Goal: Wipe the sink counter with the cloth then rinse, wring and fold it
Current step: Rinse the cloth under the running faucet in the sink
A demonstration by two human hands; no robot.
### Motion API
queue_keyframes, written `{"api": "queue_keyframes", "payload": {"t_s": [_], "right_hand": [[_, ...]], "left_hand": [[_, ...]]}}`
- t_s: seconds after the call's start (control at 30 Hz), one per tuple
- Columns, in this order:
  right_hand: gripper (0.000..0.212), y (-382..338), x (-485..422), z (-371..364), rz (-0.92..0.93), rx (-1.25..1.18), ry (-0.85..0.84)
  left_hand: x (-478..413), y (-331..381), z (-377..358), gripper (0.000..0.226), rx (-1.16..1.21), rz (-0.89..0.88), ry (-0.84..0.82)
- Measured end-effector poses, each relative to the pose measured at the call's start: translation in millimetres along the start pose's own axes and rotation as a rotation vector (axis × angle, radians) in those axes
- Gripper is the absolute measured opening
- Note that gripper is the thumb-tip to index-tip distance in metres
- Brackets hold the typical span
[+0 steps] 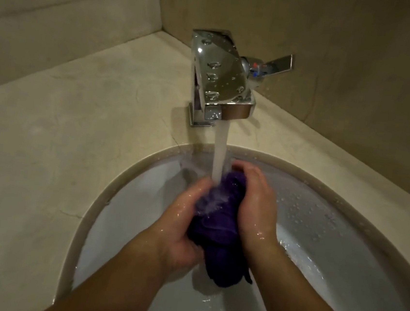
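Head view: I see the purple cloth [219, 230] bunched into a thick roll over the sink basin [129, 210]. Its long axis runs from under the faucet [222, 76] stream toward me, near end hanging free. The left hand [181, 228] wraps the nearer part, the right hand [256, 209] farther up, each grip curled round the cloth from opposite sides. I judge wringing calls for opposite twists about that axis.

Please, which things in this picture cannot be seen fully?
Head view, purple cloth: its sides are covered by the left hand and the right hand.
Head view, sink: its bottom is hidden under cloth and hands; its near part is cut by the bottom edge.
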State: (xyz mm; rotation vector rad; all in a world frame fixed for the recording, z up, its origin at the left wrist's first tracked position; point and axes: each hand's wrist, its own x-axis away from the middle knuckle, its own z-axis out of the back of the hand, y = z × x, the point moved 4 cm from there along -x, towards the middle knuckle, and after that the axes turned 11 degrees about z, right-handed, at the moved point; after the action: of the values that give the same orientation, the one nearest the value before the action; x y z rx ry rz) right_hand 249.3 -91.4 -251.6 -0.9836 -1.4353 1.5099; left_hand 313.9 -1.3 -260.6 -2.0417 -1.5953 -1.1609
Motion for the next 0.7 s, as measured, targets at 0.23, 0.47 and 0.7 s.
{"api": "queue_keyframes", "payload": {"t_s": [0.23, 0.47, 0.7], "right_hand": [[0.061, -2.9, 33.4, -21.7, 0.014, 0.180, -0.102], [0.028, 6.9, 37.6, -23.6, 0.040, 0.399, 0.122], [0.035, 3.9, 35.4, -18.7, -0.077, 0.126, 0.140]], "left_hand": [[-1.3, 17.1, -0.5, 0.049, -0.165, -0.331, 0.237], [1.2, 19.1, -0.1, 0.016, -0.348, -0.633, 0.446], [9.8, 18.5, -4.5, 0.012, -0.393, -0.677, 0.536]]}}
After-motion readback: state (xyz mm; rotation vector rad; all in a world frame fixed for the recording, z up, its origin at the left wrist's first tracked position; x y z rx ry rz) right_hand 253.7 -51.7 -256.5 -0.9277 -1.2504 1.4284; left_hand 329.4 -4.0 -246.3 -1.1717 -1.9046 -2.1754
